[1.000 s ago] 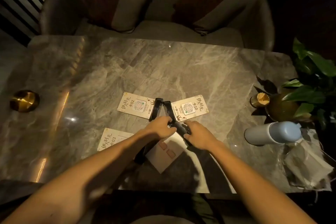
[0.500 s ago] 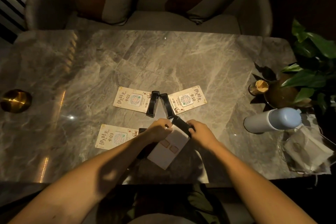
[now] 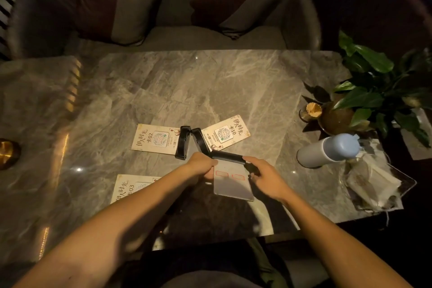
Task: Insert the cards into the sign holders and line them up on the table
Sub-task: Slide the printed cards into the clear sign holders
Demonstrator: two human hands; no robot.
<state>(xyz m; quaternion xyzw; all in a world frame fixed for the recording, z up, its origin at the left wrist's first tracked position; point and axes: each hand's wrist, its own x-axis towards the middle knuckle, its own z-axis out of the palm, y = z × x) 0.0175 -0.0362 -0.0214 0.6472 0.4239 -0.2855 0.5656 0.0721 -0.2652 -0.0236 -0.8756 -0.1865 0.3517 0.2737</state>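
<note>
Two bare hands are closed on one sign holder above the grey marble tabletop (image 3: 233, 91). The left hand (image 3: 201, 166) is curled in a closed grip on the left end of the holder's black bar-shaped base (image 3: 228, 157) and the left edge of the clear plate with the pale card (image 3: 231, 182) in it. The right hand (image 3: 265, 177) is pinched on the right end of the same base, its lower fingers (image 3: 253, 176) lying against the plate's right edge. The plate hangs toward the person from the base, two small red rectangles showing on it.

Just beyond the grip, two more black-based holders lie flat: the cream card marked 02 (image 3: 155, 139) to the left and the cream card marked 10 (image 3: 225, 133) to the right, their bases nearly meeting. Under the left forearm, the cream card marked 03 (image 3: 126, 188) lies partly hidden.

Compared with half a second ago, the held holder has been turned: its base then slanted, and now runs almost level between the hands, with the plate squared up toward the person.
</note>
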